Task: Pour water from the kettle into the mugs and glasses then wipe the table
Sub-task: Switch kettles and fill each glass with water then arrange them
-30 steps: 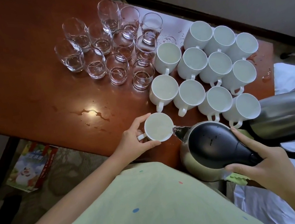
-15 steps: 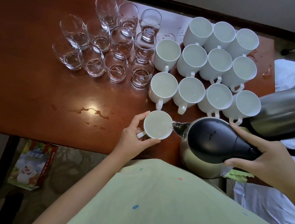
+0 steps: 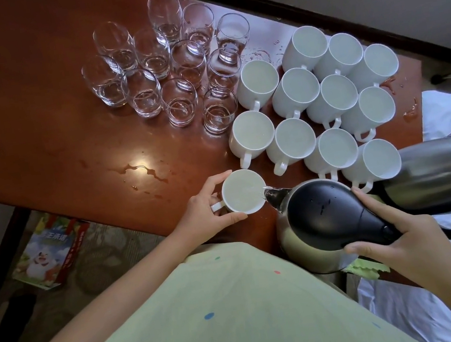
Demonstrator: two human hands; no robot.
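Right hand (image 3: 407, 250) grips the black-lidded steel kettle (image 3: 325, 216), spout at the rim of a white ceramic mug (image 3: 244, 191) which the left hand (image 3: 205, 215) holds just beyond it; a slow tilt and early stop should spare the wet brown wooden table (image 3: 27, 115).

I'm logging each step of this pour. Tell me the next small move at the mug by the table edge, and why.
Probably tip the kettle back upright to stop the pour. Its spout sits over the rim of the mug that the left hand steadies, and the water there already looks near the rim. The right hand grips the handle, so a small wrist turn should do.
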